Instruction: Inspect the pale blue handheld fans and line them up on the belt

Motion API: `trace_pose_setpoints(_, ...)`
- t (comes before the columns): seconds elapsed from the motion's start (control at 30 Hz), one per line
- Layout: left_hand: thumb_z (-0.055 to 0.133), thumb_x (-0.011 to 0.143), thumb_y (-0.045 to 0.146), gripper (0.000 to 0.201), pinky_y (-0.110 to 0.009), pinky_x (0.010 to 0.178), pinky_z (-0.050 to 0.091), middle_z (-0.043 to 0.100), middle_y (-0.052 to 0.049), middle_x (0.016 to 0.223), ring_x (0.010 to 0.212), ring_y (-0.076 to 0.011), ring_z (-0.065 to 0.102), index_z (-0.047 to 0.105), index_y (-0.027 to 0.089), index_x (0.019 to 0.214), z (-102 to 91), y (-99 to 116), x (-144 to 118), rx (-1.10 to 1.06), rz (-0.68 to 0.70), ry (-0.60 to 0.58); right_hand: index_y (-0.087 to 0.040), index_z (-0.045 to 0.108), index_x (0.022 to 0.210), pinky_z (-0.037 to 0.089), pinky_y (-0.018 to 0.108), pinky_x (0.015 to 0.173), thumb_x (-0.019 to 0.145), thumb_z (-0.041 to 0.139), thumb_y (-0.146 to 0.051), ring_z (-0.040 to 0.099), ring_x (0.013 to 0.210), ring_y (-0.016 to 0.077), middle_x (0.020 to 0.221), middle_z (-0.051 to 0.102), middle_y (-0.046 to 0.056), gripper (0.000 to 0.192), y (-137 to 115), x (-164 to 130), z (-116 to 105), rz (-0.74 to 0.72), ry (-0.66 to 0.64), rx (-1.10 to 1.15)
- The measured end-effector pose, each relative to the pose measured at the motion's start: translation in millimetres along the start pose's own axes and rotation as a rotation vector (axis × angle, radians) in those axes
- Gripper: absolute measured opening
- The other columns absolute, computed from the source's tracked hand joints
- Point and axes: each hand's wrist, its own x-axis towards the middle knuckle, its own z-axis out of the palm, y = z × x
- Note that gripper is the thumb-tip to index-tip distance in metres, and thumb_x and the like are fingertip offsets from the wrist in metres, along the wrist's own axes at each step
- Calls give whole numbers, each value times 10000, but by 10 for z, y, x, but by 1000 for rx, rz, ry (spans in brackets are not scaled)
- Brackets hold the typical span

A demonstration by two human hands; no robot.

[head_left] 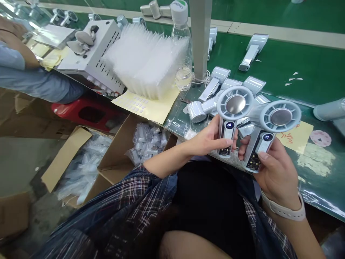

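My left hand is wrapped round the handle of a pale blue handheld fan, thumb across its front. A second handheld fan of the same kind is gripped in my right hand, with the thumb near its button. Both fans are upright, side by side, round heads at the top. Each small display reads 20, and dark circuit parts show in the handle below it. Behind them, several more fans lie in a loose pile on the green bench.
A stack of white plastic sleeves stands on yellow paper beside a water bottle and a metal post. Left is a white power unit. Cardboard boxes with bagged parts sit below. A co-worker's arm shows far left.
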Motion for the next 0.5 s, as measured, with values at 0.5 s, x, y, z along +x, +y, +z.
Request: trace_pose_setpoints(0.5, 903, 851, 559, 728, -327, 736, 603, 665, -7, 987, 795, -182, 729, 405, 229, 1268, -89, -77, 98, 148, -73, -47, -295, 728, 1217, 604, 342, 613, 867, 873, -443, 712, 734, 213, 1030, 781, 56, 407, 97, 11, -47, -96, 90, 5)
